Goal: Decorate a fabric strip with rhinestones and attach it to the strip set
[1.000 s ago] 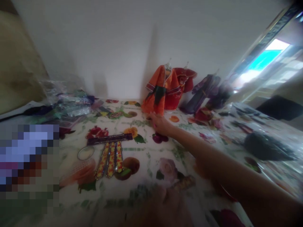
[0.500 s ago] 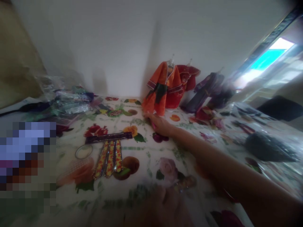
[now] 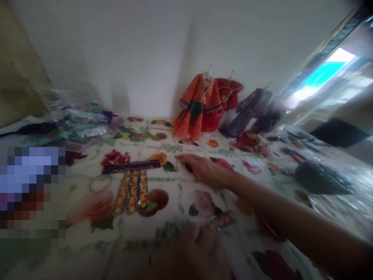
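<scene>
The light is dim. Daylight glares through a bright opening (image 3: 325,76) well above and right of the right fingers (image 3: 190,158). Faint shadows streak the wall (image 3: 140,50) beyond them. The left hand (image 3: 208,247), below them, looks dark and soft. Plastic (image 3: 359,186) far right smears; coarse pixels cover the left edge.

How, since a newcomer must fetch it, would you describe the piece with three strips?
On the printed tablecloth, look left of the right hand. Just right of the thin round ring lies the piece: a dark purple band with three yellow-and-red strips running off it, whereas the strip at the left hand is single.
</scene>
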